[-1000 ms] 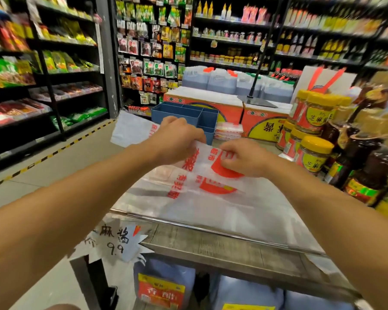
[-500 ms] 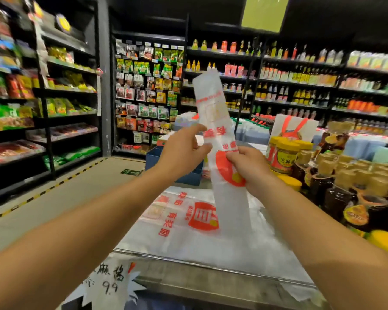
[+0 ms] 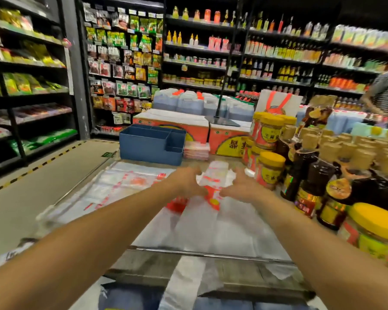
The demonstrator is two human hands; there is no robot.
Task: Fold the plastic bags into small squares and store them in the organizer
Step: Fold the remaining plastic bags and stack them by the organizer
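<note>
Plastic bag [image 3: 215, 179] between 2 blurred hands, finger positions unclear

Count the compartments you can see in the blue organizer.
3. The organizer has a large one at front left, a narrow one along the back and a small one at right. Its walls may hide more dividers.

dim aisle – motion blur, edges bowed.
</note>
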